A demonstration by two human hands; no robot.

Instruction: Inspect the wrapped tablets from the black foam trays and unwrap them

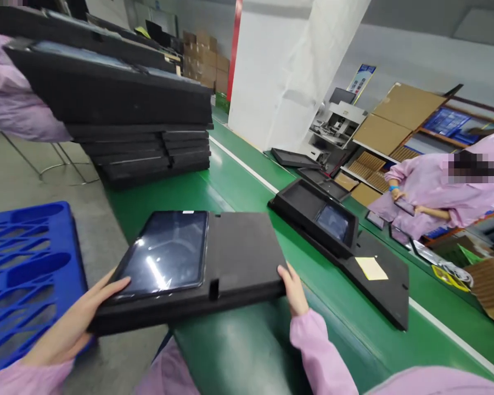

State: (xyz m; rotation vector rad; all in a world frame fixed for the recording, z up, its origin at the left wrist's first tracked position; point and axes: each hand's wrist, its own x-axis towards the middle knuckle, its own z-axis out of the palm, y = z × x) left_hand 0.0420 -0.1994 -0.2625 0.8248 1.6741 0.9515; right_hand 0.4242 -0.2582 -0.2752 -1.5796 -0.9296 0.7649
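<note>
I have a black foam tray (247,247) at the lower centre of the frame, lifted over the near edge of the green counter (239,345), its long axis running left to right and its near edge rising slightly toward the right. The tablet (164,249) sits in the tray's left half, dark screen up, with a white label (188,212) at its far edge; perspective keeps me from telling its long axis for sure. The left hand (80,315) has its grip around the tray's left end, thumb at the tablet's near left corner; the right hand (293,291) has its grip on the right end. I count one tray between the two hands and one tablet in it. At centre right, one recessed tray (298,200) carries one second tablet (333,222), beside one flat black panel (381,296) bearing one yellow note (371,268). The tray stack (140,104) at upper left overlaps too much for me to count. The counter is shiny, with a white stripe (247,167); one blue pallet (72,247) is at lower left by the grey floor (96,219). One white pillar (267,60) rises at top centre, and at right one co-worker (448,184) in pink holds a small slab (404,206).
</note>
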